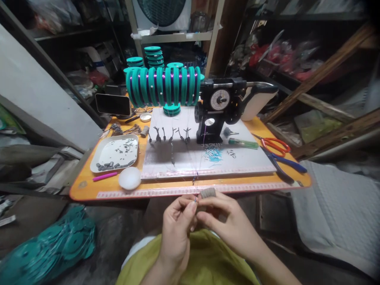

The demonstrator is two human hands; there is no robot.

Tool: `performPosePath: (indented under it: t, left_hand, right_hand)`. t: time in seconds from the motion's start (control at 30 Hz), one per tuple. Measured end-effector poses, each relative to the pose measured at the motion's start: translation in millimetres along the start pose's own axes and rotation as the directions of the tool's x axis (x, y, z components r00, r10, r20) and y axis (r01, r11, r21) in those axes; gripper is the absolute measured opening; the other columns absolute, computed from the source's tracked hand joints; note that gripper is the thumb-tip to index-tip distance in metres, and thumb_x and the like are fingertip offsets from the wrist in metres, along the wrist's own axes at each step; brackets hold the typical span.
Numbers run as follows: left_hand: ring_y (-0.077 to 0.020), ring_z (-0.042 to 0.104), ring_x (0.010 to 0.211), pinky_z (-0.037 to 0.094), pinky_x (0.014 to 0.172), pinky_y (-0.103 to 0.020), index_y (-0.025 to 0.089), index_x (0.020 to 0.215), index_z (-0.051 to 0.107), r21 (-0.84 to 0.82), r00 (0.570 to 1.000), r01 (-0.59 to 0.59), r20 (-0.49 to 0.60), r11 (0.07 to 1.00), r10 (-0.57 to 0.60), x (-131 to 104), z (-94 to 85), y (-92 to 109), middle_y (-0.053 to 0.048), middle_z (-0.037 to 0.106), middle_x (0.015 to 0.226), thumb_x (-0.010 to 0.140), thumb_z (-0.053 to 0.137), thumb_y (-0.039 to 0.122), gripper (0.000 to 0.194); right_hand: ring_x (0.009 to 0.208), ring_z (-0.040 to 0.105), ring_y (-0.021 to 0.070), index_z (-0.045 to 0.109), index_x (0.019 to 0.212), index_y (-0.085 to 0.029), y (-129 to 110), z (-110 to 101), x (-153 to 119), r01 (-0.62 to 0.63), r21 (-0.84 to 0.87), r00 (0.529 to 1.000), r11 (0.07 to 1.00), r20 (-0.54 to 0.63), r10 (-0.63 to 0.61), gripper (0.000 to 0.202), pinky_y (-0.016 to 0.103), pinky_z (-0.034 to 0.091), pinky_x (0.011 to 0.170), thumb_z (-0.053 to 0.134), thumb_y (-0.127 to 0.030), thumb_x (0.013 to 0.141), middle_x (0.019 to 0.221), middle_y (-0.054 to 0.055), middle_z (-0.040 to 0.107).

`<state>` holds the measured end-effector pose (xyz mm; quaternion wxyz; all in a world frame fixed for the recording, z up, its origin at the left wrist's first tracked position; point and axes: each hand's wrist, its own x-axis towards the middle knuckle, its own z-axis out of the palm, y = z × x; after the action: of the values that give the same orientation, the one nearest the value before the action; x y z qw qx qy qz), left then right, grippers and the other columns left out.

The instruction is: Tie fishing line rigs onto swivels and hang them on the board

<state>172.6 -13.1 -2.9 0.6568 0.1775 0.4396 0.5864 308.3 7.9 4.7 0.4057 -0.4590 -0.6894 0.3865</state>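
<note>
Close together in front of the table edge, my left hand [178,219] and my right hand [227,211] pinch a thin thread [204,134] between their fingertips. A small bluish bit shows at the pinch, too small to name. One right finger wears a grey wrap [208,192]. Up from my fingers the thread runs past a small dark knot or bead cluster [194,180] toward a black winding machine [212,114]. Teal spools [163,87] wound with purple thread sit in a row on its shaft. Dark weighted clips [172,136] hang on threads below.
On the white board [178,168] lie blue and silver beads [213,154] and a green tube [245,143]. Red scissors [274,146] and blue-handled pliers [289,163] lie right. A white tray [101,156], white round dish [130,178], pink pen [105,176] and phone [113,104] are left.
</note>
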Motion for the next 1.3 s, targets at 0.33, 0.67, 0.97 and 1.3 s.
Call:
performPosePath:
  t: [0.33,0.67,0.97,1.3]
  left_hand:
    - [0.0001,0.021,0.043,0.024,0.041,-0.013,0.011,0.082,0.067,-0.037,0.962,0.237,0.146,0.971,-0.23,-3,6.6,2,0.01,0.035,0.053,0.07,0.085,0.029,0.028]
    - [0.0025,0.016,0.043,0.02,0.037,-0.011,0.008,0.074,0.068,-0.008,0.834,0.487,0.3,0.874,-0.462,14,5.2,8,0.009,0.034,0.058,0.064,0.088,0.025,0.029]
    - [-0.0036,0.047,0.057,0.039,0.046,-0.016,0.015,0.074,0.064,0.583,0.823,-0.567,0.427,0.582,0.374,-2,2.2,19,-0.002,0.05,0.088,0.088,0.063,0.014,0.013]
    - [-0.0116,0.063,0.076,0.054,0.069,-0.022,0.012,0.093,0.062,0.524,0.362,-0.836,0.75,-0.164,0.554,-3,-15.8,47,-0.005,0.056,0.088,0.085,0.061,0.0,0.015]
  right_hand:
    - [0.072,0.063,0.0175,0.07,0.117,-0.018,20,-17,-25,0.424,-0.417,0.858,0.804,-0.098,-0.504,0.039,0.028,0.057,0.061,0.049,-0.001,0.088,0.08,0.007,0.062]
    - [0.071,0.06,0.0203,0.06,0.127,-0.008,31,-38,-15,0.641,-0.516,0.711,0.567,0.123,-0.692,0.039,0.033,0.056,0.058,0.048,0.0,0.091,0.066,0.003,0.056]
    - [0.071,0.048,0.0179,0.065,0.107,-0.007,1,-44,-12,0.661,-0.43,0.715,0.615,0.113,-0.69,0.03,0.033,0.049,0.056,0.054,0.003,0.081,0.079,0.007,0.053]
    - [0.083,0.059,0.0176,0.064,0.105,-0.02,-24,-31,30,0.674,-0.242,0.738,0.697,0.23,-0.634,0.022,0.029,0.056,0.069,0.052,-0.006,0.092,0.09,0.005,0.058]
